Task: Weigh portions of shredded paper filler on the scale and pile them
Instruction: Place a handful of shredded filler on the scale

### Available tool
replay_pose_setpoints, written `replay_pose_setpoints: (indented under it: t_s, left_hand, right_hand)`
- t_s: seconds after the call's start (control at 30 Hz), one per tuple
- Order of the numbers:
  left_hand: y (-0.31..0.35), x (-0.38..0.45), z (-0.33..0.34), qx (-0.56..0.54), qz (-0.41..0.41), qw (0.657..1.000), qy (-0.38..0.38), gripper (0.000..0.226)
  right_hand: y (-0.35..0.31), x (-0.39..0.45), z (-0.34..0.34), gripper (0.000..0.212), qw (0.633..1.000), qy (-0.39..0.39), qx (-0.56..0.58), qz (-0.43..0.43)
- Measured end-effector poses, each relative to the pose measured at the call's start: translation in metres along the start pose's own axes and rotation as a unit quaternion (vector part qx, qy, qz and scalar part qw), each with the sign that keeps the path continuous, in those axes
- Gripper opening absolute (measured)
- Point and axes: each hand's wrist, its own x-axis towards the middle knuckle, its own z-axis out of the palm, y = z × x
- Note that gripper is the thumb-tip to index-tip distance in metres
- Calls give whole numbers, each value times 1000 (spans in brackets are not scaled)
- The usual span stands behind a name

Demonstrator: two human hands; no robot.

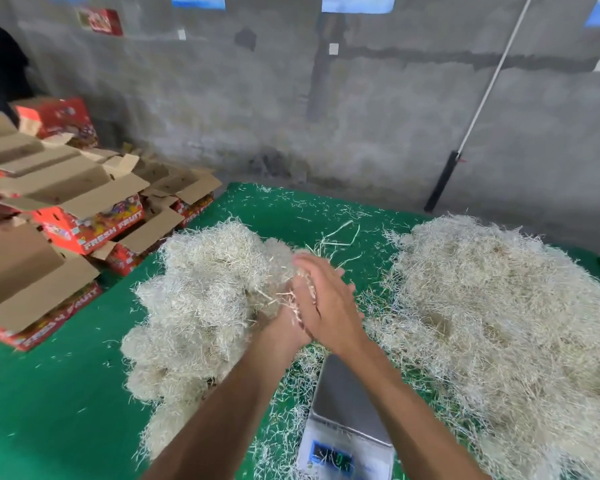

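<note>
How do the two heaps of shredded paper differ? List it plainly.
The left heap is lumpy, made of rounded clumps; the right heap is broader and flatter, one loose spread mass. Both hands, left hand and right hand, are at the left heap's edge with strands between them; the right heap is untouched. Both are pale shredded paper on the green cloth, flanking the scale.

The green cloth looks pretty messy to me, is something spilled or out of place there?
Yes. Loose shreds of paper filler are scattered over the green cloth, thickest around the scale, away from the two big piles. The scale's pan is bare. The stacked fruit boxes at left sit unevenly, flaps open.
</note>
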Motion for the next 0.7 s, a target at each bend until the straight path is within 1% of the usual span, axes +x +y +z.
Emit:
replay_pose_setpoints:
  t_s: [0.03,0.07,0.1,0.13,0.17,0.2,0.23,0.27,0.33,0.37,0.43,0.47,0.5,0.53,0.57,0.6,0.63,0.7]
  left_hand:
    - [4,-3,1,31,8,999,-34,26]
    - [14,-4,1,27,20,998,-58,23]
    - [24,-3,-2,1,31,998,-60,21]
    - [32,-2,-7,-27,32,999,-31,18]
    - [37,1,-15,-36,50,998,-3,15]
    - [40,1,-23,-81,51,995,2,15]
    - [40,0,-33,-119,71,990,20,24]
    - [40,3,-41,-146,67,986,46,34]
    - [45,8,-60,-184,51,980,63,41]
    - [52,9,-70,-172,52,981,73,42]
    - [69,18,-99,-162,71,983,48,46]
    - [79,18,-115,-124,89,988,25,45]
    - [91,18,-130,-59,101,993,24,42]
    - [101,19,-148,22,118,991,52,38]
    - [109,19,-165,91,144,979,107,33]
    - [117,19,-181,127,160,965,165,28]
    - [122,21,-196,139,171,953,209,24]
    - [127,25,-216,143,189,941,243,20]
  right_hand:
    - [3,6,-2,47,1000,1,-8,20]
    - [10,8,-3,43,999,0,-15,41]
    - [18,8,-3,40,998,-1,-16,62]
    - [24,6,0,38,997,-5,-7,80]
    - [26,4,6,38,996,-9,10,88]
    - [23,4,14,39,997,-17,24,78]
    - [17,4,25,40,998,-33,29,52]
    - [11,5,37,44,998,-53,28,20]
    - [6,7,61,58,994,-104,18,-21]
    - [7,10,69,62,991,-133,0,-20]
    - [14,23,85,63,981,-188,-48,12]
    - [19,29,92,61,973,-214,-81,28]
    - [24,37,100,61,965,-236,-107,36]
    - [28,46,109,61,960,-252,-121,36]
    - [28,57,119,62,958,-254,-124,37]
    - [25,68,130,64,963,-240,-118,41]
    - [21,82,141,66,971,-212,-105,45]
    - [9,107,161,69,984,-154,-76,39]
